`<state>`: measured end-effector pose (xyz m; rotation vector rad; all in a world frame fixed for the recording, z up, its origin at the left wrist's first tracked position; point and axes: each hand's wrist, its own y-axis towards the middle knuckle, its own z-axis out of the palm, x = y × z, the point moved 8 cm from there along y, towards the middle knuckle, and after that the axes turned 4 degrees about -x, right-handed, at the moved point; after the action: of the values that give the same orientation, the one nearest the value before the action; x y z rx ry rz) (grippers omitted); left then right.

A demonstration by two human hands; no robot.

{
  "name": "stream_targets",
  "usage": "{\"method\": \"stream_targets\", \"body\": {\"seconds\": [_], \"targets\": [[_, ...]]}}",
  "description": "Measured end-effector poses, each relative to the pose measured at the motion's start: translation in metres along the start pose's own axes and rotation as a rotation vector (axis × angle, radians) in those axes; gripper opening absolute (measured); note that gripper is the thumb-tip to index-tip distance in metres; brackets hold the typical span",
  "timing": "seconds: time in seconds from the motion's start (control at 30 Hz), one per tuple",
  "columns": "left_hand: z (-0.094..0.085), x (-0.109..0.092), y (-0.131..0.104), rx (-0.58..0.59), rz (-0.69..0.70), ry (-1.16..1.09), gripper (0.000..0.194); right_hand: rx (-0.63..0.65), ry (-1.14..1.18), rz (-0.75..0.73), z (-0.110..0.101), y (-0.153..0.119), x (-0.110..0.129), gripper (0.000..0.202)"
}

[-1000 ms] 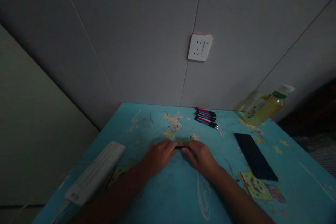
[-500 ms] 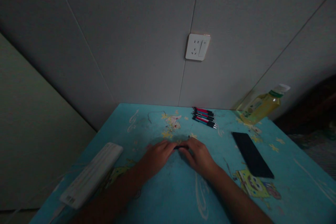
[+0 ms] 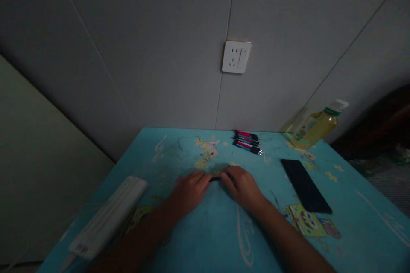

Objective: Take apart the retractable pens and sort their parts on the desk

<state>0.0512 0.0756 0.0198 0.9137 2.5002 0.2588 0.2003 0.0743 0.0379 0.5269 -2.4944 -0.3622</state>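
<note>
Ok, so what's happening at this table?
A person's left hand and right hand hold a thin dark object between them, over the blue tabletop. Beyond them, several pens lie together near the wall. A long white block lies left; a flat black object and a bottle, right.

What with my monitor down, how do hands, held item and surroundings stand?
Left hand and right hand both gripping slim black object. Object partly covered, spanning gap between hands. Pens beyond, flat black slab at right, apart from hands.
</note>
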Motion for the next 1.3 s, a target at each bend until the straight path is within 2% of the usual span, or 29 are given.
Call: {"method": "stream_targets", "body": {"seconds": [0.13,0.23,0.37,0.6,0.9,1.13,1.3], "targets": [[-0.003,0.008,0.0,-0.044,-0.041,-0.068,0.025,-0.117,-0.107,0.164,-0.01,0.001,-0.033,0.021],[-0.002,0.01,0.0,-0.042,-0.054,-0.064,0.025,-0.112,-0.152,0.18,-0.007,0.001,-0.047,0.018],[0.0,0.01,-0.001,-0.036,-0.058,-0.024,0.027,-0.097,-0.158,0.187,-0.001,0.001,-0.052,0.016],[0.001,0.013,-0.002,-0.03,-0.078,-0.013,0.028,-0.109,-0.16,0.177,0.001,0.002,-0.052,0.01],[-0.001,0.009,-0.001,-0.017,-0.057,-0.016,0.025,-0.113,-0.129,0.171,0.002,0.009,-0.051,0.013],[-0.008,0.009,0.001,-0.034,-0.084,-0.014,0.028,-0.065,0.153,0.032,-0.001,0.006,-0.021,0.016],[-0.008,0.006,0.002,-0.006,-0.061,0.021,0.029,-0.041,0.211,-0.023,0.0,0.004,-0.007,0.014]]}}
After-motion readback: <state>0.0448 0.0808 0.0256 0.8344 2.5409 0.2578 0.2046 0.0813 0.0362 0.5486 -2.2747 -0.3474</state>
